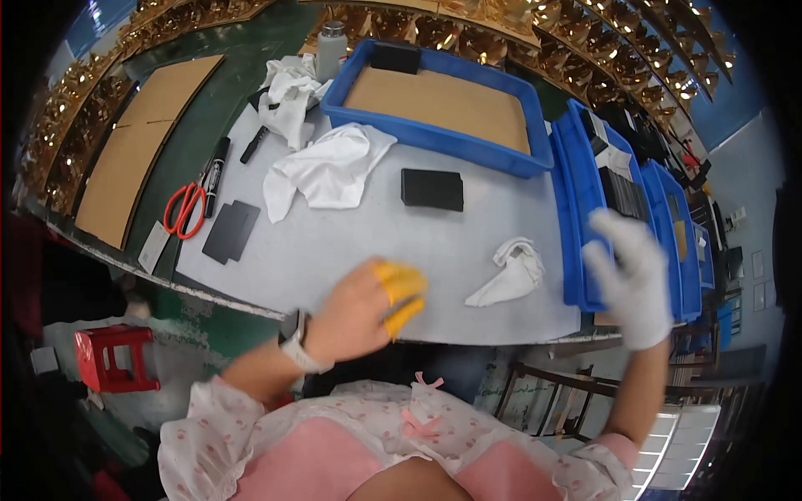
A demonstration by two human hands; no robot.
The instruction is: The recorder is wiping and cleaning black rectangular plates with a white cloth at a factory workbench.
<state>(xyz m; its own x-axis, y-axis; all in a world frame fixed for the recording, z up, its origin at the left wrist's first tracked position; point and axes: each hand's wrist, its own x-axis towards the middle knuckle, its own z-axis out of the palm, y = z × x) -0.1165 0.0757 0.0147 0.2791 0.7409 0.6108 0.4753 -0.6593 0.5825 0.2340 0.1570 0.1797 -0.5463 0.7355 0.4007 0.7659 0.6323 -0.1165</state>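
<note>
My left hand, with yellow covers on its fingers, hovers over the near edge of the grey mat. Its fingers are a little blurred, curved and apart, and no object shows between them. My right hand wears a white glove and is raised beside the blue bin at the right, thumb and fingers apart, holding nothing visible. Inside that bin stands a row of dark flat pieces. A stack of black cards lies on the mat between the hands, farther off. Nearer my right hand is a crumpled white cloth.
A large blue tray lined with cardboard holds a black block. White cloths, a bottle, red-handled scissors, a marker and dark cards lie to the left. A red stool stands below.
</note>
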